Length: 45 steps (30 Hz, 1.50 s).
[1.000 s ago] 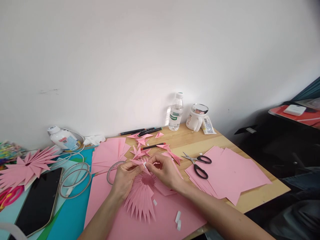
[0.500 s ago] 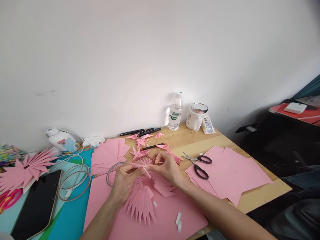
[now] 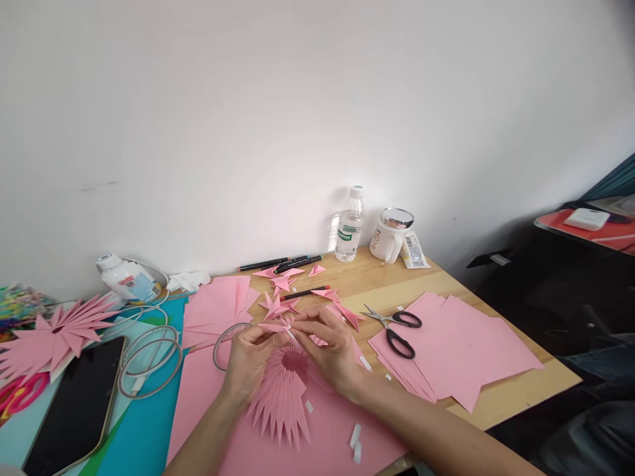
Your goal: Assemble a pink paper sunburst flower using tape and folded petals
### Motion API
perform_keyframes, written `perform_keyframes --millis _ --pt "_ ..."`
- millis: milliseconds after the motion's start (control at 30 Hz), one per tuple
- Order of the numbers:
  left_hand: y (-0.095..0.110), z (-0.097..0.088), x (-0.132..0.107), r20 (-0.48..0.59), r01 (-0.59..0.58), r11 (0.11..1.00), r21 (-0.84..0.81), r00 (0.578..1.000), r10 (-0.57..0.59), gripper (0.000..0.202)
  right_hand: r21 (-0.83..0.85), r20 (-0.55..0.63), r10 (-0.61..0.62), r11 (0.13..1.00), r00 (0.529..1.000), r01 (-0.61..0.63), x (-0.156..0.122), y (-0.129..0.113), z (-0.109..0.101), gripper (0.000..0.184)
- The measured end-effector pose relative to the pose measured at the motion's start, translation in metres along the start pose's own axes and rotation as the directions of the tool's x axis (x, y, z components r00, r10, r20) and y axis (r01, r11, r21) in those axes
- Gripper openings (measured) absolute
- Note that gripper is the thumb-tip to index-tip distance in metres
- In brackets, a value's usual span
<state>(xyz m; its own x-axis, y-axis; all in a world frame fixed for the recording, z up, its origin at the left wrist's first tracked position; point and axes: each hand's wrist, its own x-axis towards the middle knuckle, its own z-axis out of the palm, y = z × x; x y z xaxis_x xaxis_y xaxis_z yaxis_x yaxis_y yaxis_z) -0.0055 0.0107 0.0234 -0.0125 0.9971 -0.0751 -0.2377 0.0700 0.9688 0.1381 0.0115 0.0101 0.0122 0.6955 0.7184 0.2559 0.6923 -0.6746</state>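
My left hand (image 3: 249, 360) pinches a small folded pink paper piece (image 3: 272, 328) above the middle of the pink sheet. My right hand (image 3: 331, 350) is closed at the other end of the piece, fingertips at a narrow white strip (image 3: 290, 333), perhaps tape. Whether the strip is stuck to the paper I cannot tell. Just below both hands lies a pleated pink paper fan (image 3: 280, 410) with pointed tips, curved round a hole. My right hand covers part of it. Small white scraps (image 3: 355, 434) lie on the pink sheet (image 3: 238, 456).
Black-handled scissors (image 3: 399, 330) rest on stacked pink paper (image 3: 461, 344) at the right. Folded pink pieces (image 3: 278, 305) and black pens (image 3: 297, 263) lie behind my hands. A water bottle (image 3: 350, 228) and mug (image 3: 391, 238) stand by the wall. A phone (image 3: 77, 406) and coiled cable (image 3: 149, 363) are left.
My right hand has turned and come down a little, its fingers closer over the white strip. White scraps beside the right wrist now show. My left hand keeps its pinch.
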Motion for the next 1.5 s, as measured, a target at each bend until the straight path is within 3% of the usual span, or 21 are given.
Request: perform_keyframes --millis 133,333,467,567,700,800,1000,1167,1500 --pt "-0.001 -0.001 0.001 0.006 -0.014 0.999 0.041 1.0 0.014 0.014 -0.046 0.076 -0.054 0.997 0.996 0.057 -0.001 0.0 -0.001 0.015" --pt "-0.001 0.001 0.001 0.029 0.002 1.0 0.018 1.0 -0.003 0.019 -0.091 0.178 0.123 0.99 0.976 -0.108 0.001 -0.001 -0.003 0.018" --pt "0.003 0.003 0.001 0.061 0.063 0.998 -0.021 0.996 -0.061 0.02 -0.069 0.211 0.272 0.962 0.939 -0.263 0.005 0.001 -0.003 0.022" --pt "0.005 0.004 0.0 0.081 0.072 0.996 -0.057 0.994 -0.068 0.021 -0.039 0.27 0.28 0.959 0.921 -0.28 0.009 0.003 -0.006 0.024" --pt "0.004 0.003 0.0 -0.025 -0.012 1.0 -0.021 1.0 0.012 0.02 0.025 0.248 0.307 0.946 0.919 -0.323 0.013 0.001 -0.009 0.012" --pt "0.002 0.003 -0.001 -0.074 -0.098 0.985 0.142 0.991 0.109 0.019 0.023 0.171 0.273 0.959 0.947 -0.281 0.013 0.0 -0.01 0.007" --pt "0.009 0.008 -0.007 -0.032 -0.234 0.884 0.404 0.963 0.269 0.013 -0.026 0.155 0.187 0.982 0.97 -0.185 0.008 0.003 -0.01 0.01" --pt "0.008 0.008 -0.007 0.011 -0.341 0.809 0.479 0.924 0.382 0.008 -0.084 0.157 0.103 0.992 0.982 -0.091 0.007 0.005 -0.009 0.009" --pt "0.004 0.008 -0.01 0.045 -0.381 0.752 0.538 0.904 0.426 0.007 -0.23 0.232 -0.104 0.96 0.967 0.159 0.005 0.01 -0.006 0.015"
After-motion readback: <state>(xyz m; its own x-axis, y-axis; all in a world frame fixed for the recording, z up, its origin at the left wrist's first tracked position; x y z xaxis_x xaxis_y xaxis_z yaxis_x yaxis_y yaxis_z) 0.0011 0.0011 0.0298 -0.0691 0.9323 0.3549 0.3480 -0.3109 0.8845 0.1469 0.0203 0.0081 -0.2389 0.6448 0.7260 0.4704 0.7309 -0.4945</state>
